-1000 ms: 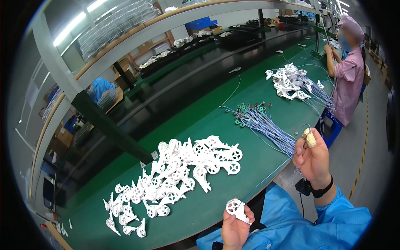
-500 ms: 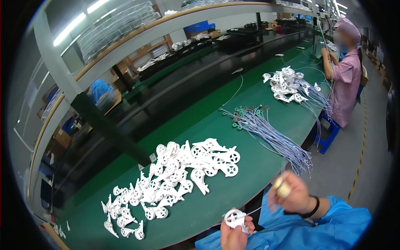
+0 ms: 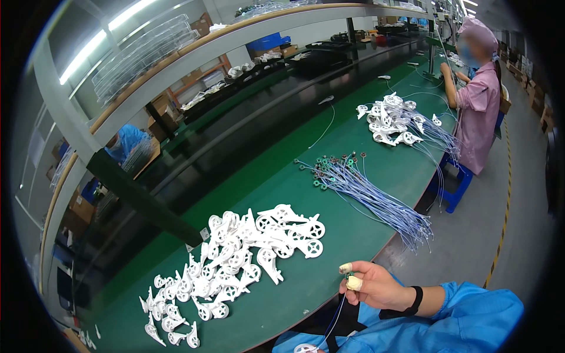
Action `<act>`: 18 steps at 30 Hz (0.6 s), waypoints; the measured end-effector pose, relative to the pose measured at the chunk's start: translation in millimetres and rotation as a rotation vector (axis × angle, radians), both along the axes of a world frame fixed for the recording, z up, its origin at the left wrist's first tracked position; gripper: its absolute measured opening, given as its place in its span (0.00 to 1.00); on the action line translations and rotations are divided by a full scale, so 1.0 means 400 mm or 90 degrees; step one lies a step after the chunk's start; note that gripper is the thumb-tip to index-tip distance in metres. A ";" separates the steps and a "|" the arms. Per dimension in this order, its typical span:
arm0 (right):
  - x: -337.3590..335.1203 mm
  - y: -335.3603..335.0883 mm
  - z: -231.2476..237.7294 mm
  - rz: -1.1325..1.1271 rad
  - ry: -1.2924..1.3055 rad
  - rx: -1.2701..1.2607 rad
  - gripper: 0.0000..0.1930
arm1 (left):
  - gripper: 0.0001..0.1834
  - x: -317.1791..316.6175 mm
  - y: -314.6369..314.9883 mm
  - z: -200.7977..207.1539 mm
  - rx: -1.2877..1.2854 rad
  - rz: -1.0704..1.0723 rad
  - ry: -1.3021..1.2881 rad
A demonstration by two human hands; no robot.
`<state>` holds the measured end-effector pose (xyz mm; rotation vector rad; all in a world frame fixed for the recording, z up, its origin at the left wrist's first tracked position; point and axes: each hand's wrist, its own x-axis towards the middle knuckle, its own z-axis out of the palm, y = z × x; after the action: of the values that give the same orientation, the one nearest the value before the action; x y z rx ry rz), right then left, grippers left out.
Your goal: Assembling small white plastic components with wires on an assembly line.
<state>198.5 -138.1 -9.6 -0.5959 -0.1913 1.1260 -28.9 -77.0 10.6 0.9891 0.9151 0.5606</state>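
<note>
My right hand (image 3: 379, 287) is raised over the table's near edge, with pale finger covers on the thumb and a finger. Its fingertips pinch the small green end (image 3: 349, 275) of a thin cable. From there the cable (image 3: 337, 320) hangs down to a white plastic part with a round spoked wheel shape (image 3: 305, 348), cut off by the lower picture edge. My left hand is out of sight below. A heap of similar white parts (image 3: 235, 253) lies on the green table to the left.
Beyond my right hand lies a bundle of bluish cables (image 3: 376, 203) with green and brown ends. Farther along are more white parts with cables (image 3: 391, 120) and a co-worker in pink (image 3: 478, 112). A dark post (image 3: 144, 197) stands behind the heap.
My right hand has moved left and slightly down, and its fingertips with the green cable end show clearly. My left hand and the white part have dropped toward the lower edge, the hand out of view.
</note>
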 end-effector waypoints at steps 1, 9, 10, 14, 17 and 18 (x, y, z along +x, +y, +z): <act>0.001 -0.004 0.002 -0.011 -0.037 -0.015 0.15 | 0.07 0.004 0.003 -0.005 -0.025 0.003 -0.013; -0.010 -0.037 0.038 -0.036 -0.282 -0.021 0.16 | 0.16 0.041 0.059 -0.046 -0.205 0.066 -0.089; -0.026 -0.044 0.044 -0.059 -0.329 -0.022 0.15 | 0.18 0.058 0.063 -0.047 -0.240 0.017 -0.194; -0.061 -0.025 0.038 -0.095 -0.737 -0.040 0.13 | 0.21 0.137 0.052 -0.033 -0.211 -0.042 -0.278; -0.095 -0.008 0.044 -0.128 -0.741 -0.087 0.10 | 0.20 0.171 0.034 -0.010 0.054 -0.112 -0.142; -0.099 -0.004 0.039 -0.143 -0.739 -0.093 0.11 | 0.21 0.178 0.030 -0.011 0.091 -0.114 -0.119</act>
<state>158.7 -139.6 6.0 -1.3210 -1.0125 0.4642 42.2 -65.2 6.1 1.1145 0.6193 0.5610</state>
